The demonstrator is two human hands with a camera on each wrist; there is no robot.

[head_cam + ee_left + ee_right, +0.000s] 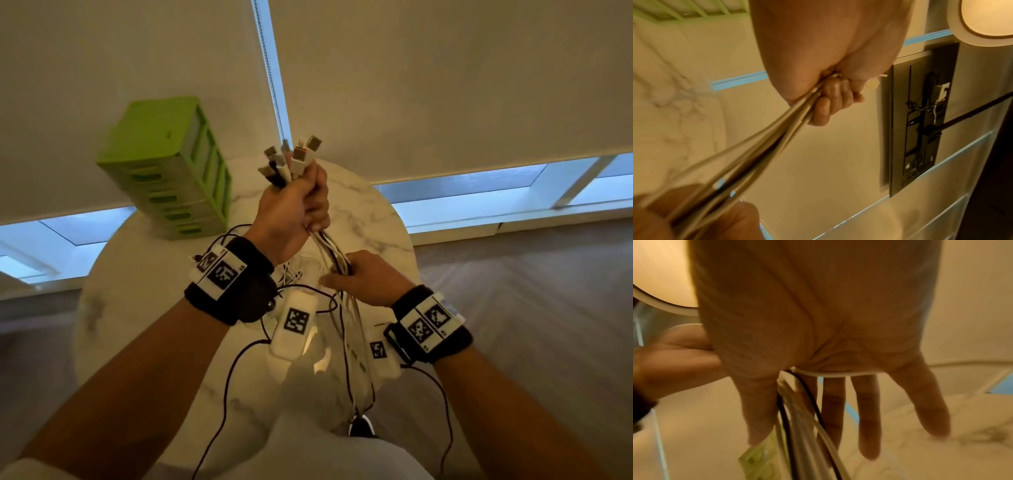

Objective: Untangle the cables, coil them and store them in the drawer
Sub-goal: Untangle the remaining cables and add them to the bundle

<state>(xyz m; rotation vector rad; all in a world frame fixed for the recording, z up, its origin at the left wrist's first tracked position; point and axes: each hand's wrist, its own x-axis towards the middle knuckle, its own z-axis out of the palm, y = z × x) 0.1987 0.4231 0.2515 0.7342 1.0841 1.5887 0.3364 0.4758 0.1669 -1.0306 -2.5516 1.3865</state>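
A bundle of white and dark cables [334, 253] is lifted above the round marble table [370, 212]. My left hand [294, 202] grips the bundle in a fist just under its cluster of USB plugs [294, 157], which stick up past the thumb. The left wrist view shows that left hand [830, 100] curled tight round the strands [764, 142]. My right hand [366, 277] is lower on the bundle. Its fingers [833, 402] are straight and spread, with the cables [801, 426] passing between them. The cables' lower ends are hidden behind my arms.
A green multi-drawer unit [171, 171] stands at the table's back left, its drawers pushed in. White tagged boxes [296, 322] and thin black wires hang from my wristbands. Roller blinds and windows run behind the table. Wood floor lies to the right.
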